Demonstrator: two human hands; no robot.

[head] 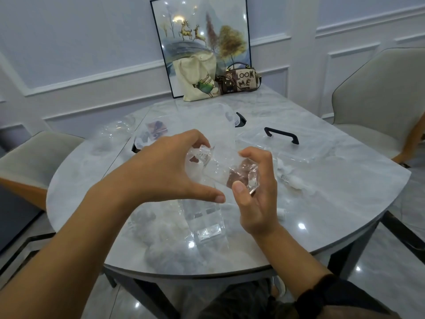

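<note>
A clear bag (216, 171) is held up over the middle of the table (333, 192), between the two hands. The top of the bag is pinched by the left hand (165, 171), with the fingers curled down on it and the thumb stretched out below. The other end is held by the right hand (253, 199); its grip is closed round the crumpled plastic, with the thumb pressed on the near side. Something brown (239, 173) is seen inside the bag, but what it is cannot be told.

More clear plastic (204, 224) is spread on the table just under the hands. A clear lid (299, 148) with a black handle is laid to the right, and a small white bottle (293, 180) is seen near the right hand. At the far edge a cloth bag (197, 77) and a small handbag (239, 81) are stood against a framed picture (200, 31). A chair (34, 157) is placed at the left and another chair (379, 100) at the right.
</note>
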